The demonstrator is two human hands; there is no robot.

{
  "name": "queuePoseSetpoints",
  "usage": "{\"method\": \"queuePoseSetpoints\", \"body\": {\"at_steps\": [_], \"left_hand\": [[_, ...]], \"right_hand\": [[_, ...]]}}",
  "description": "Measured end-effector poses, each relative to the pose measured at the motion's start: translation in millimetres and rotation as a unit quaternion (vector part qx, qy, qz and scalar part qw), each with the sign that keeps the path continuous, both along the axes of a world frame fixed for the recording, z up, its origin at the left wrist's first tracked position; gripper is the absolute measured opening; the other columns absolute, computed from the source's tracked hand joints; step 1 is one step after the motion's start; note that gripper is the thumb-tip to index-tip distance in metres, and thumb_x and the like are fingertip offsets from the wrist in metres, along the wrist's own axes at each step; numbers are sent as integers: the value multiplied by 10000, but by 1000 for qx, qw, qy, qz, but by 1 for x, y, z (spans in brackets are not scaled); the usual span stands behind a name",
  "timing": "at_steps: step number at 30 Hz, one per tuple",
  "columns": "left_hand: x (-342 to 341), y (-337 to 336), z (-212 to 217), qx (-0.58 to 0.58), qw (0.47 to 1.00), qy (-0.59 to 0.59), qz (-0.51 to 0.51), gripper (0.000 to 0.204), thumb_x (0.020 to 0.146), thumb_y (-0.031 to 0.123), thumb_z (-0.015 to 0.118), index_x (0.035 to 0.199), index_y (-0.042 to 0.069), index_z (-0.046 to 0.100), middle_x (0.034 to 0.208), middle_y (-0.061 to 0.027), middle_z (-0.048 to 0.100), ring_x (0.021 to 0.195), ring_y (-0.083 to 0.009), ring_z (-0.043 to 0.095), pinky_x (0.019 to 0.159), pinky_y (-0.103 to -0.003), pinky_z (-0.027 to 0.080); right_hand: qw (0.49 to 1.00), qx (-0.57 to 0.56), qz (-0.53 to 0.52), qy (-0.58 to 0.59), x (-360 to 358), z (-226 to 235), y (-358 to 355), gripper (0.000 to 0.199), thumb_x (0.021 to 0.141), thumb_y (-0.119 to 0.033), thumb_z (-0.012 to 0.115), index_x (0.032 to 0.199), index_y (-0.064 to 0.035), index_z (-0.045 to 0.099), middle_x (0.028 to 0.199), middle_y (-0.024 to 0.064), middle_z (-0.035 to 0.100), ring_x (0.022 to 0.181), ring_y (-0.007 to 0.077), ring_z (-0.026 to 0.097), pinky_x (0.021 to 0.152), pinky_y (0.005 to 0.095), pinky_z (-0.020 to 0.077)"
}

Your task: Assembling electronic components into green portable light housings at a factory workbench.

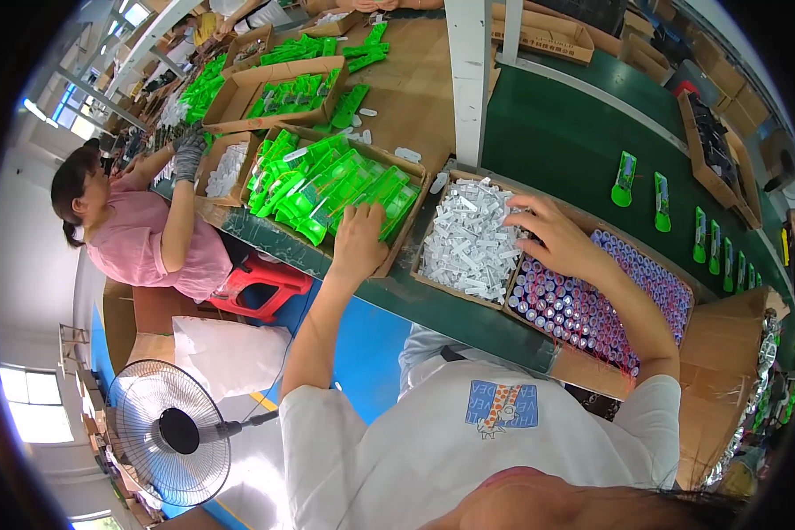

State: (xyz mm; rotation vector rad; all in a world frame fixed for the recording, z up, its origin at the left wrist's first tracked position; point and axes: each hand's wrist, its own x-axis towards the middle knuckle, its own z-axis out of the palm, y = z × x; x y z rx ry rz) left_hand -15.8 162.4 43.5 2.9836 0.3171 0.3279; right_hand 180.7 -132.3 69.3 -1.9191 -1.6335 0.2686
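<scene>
your right hand (558,237), fingers spread and holding nothing, rests on the small white plastic clips (470,240) heaped in an open cardboard box (433,231); judged light, stiff and slippery, best pinched singly by the sides. left of that box, your left hand (359,240) lies open-palmed on glossy green blister packs (331,187).

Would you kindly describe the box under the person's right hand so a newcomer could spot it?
Start at the long green workbench. The right hand straddles two neighbouring boxes; take the cardboard box nearer the bench's right end. It alone is packed with upright purple cylinders, whereas its neighbour holds white pieces.
</scene>
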Motion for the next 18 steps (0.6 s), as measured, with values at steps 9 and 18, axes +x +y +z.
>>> {"method": "queuePoseSetpoints", "body": {"at_steps": [9, 18], "left_hand": [[-1, -3, 7, 70, 996, 29, 41, 500, 580, 17, 737, 996, 14, 459, 1015, -175, 503, 938, -365, 545, 802, -454, 470], [1, 10, 12, -28, 960, -265, 84, 536, 653, -25, 654, 1160, 20, 485, 1012, -203, 477, 902, -406, 524, 756, -464, 473]], "right_hand": [[998, -20, -18, 49, -14, -13, -15, 236, 848, -96, 641, 1075, -58, 589, 1220, 112, 521, 1151, 310, 514, 986, 395, 415], [999, -12, -18, 25, -13, -23, -11, 177, 842, -118, 648, 1007, -61, 625, 1096, 97, 588, 1076, 301, 535, 927, 397, 432]]}}
